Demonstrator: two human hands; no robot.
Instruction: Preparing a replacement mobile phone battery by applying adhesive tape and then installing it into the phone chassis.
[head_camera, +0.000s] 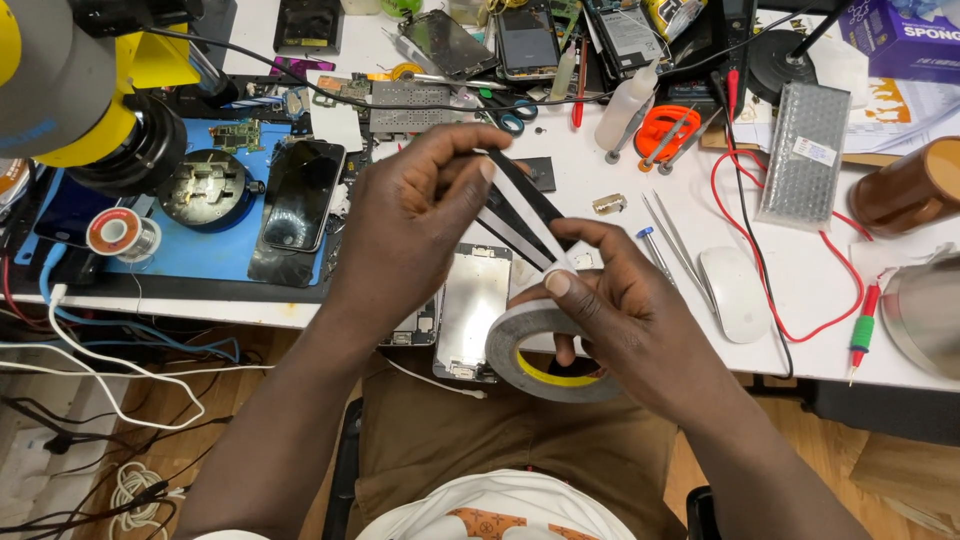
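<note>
Above the silver metal phone backplate (472, 305), the right hand (640, 320) grips a grey roll of black double-sided tape (545, 355); the left hand (415, 215) pinches its pulled-out black strip (525, 195) taut.

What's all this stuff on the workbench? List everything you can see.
Tape roll: one, grey with yellow core, held over the table edge.
Tape strip: one, black and white, pulled up from the roll.
Bare phone frame: one, silver, under the hands.
Dark phone: one, black, on the blue mat.
Solder spool: one, left on the mat.
Scissors: one, blue handles, centre back.
Squeeze bottle: one, white, back.
Mouse: one, white, right.
Tweezers: one pair, silver, beside the mouse.
Left hand: pinching the strip.
Right hand: holding the roll.
</note>
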